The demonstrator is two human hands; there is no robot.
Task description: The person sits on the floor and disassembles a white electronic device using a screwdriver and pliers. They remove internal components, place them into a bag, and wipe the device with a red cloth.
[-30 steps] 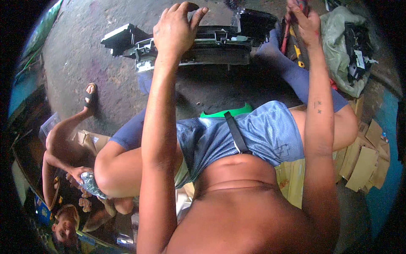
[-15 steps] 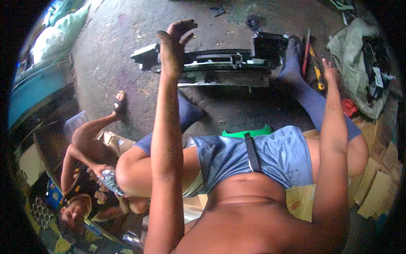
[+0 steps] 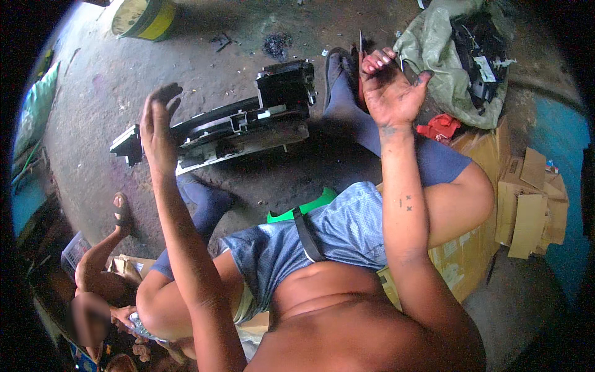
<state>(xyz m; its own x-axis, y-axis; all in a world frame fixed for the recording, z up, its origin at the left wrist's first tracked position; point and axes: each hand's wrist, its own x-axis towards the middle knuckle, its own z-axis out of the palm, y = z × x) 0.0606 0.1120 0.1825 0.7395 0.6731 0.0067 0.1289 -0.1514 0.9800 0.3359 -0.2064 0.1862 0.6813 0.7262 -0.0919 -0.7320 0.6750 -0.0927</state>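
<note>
My left hand (image 3: 160, 130) is raised with its fingers stretched and holds nothing. It overlaps the near-left end of a long black assembly of plastic and metal (image 3: 211, 133), which lies on the floor between my feet; they look apart. My right hand (image 3: 396, 99) is turned palm up over my right leg, fingers loosely bent and thumb spread, with nothing in it. Dark smudges mark its fingertips. Behind its fingers, a long red tool (image 3: 361, 80) lies beside my right foot, partly hidden. A crumpled red cloth (image 3: 439, 128) is close to my right wrist.
A green-grey sack (image 3: 427, 46) with black scraps (image 3: 477, 68) lies at the far right. Cardboard boxes (image 3: 524, 204) are at the right, a yellow-banded bucket (image 3: 152, 22) at the far left. A green seat edge (image 3: 304, 204) shows under me. Another person (image 3: 102, 266) sits at left.
The view has swung to the right, so the assembly appears farther left and tilted. My right hand has risen and turned palm up; my left hand stays raised and open.
</note>
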